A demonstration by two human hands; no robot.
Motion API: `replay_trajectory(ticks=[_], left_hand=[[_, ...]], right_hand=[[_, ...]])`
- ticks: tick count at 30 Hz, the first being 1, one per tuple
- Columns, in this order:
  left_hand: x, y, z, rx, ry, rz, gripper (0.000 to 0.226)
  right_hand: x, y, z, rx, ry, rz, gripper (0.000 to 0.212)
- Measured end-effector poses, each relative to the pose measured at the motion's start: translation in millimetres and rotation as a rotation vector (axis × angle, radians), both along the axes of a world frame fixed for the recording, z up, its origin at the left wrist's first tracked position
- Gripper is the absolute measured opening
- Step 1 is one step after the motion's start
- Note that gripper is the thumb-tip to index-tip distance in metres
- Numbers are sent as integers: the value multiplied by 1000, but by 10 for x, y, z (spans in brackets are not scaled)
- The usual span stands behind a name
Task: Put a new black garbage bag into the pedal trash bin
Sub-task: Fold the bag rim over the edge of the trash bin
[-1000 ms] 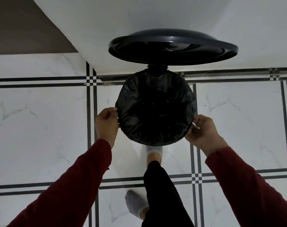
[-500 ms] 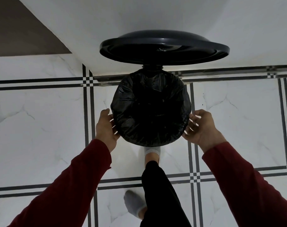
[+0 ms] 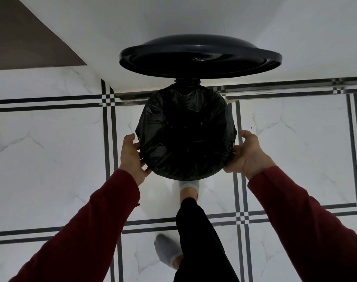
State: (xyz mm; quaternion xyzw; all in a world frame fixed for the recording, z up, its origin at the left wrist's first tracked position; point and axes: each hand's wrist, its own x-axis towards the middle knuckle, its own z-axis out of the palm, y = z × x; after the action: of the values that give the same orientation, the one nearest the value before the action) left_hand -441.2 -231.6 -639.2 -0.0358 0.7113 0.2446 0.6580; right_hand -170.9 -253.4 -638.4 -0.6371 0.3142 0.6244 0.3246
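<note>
Lining the mouth of the pedal trash bin, the black garbage bag is crinkled and glossy, folded over the round rim all the way round so that no bare rim shows from above. Its inside is too dark to tell how deep the bag sits. The lid stands raised behind the opening on its hinge, underside facing the camera, close against the white wall.

The bin stands on the floor at the wall's base, where white marble-look tiles are crossed by paired dark lines. One socked foot is tucked just under the bin's near edge; the other foot rests further back on the floor.

The left hand is spread loosely against the left side of the bag at the rim, fingers curved and touching the plastic, with no pinch visible. The right hand cups the right side likewise, thumb up and fingers wrapping below the rim; whether it grips the film cannot be told. Both sleeves are dark red.

Open floor lies on both sides of the bin; the wall closes off the far side.
</note>
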Motion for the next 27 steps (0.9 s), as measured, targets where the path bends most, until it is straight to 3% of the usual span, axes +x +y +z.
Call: replay_trajectory(ticks=[3, 7, 9, 14, 18, 21, 24, 27], left_hand=[[-2, -47, 11, -30, -29, 68, 47], [49, -237, 32, -73, 60, 18, 55], [82, -333, 35, -85, 13, 50, 56], [124, -394, -20, -53, -168, 264, 57], [106, -397, -105, -42, -167, 265, 54], [91, -397, -154, -42, -144, 219, 56], [64, -321, -121, -34, 91, 121, 53], [41, -130, -51, 246, 402, -13, 20]], right_hand=[[2, -97, 18, -27, -63, 51, 41], [-38, -337, 17, 20, -100, -96, 32], [-112, -411, 28, 20, -125, -69, 30], [-262, -463, -54, 128, -121, -121, 46], [-293, -448, -85, 188, -100, -193, 49], [-252, -459, -119, 153, -144, -56, 44], [-218, -422, -8, 21, -468, 226, 35], [-174, -261, 139, 110, -993, 445, 33]])
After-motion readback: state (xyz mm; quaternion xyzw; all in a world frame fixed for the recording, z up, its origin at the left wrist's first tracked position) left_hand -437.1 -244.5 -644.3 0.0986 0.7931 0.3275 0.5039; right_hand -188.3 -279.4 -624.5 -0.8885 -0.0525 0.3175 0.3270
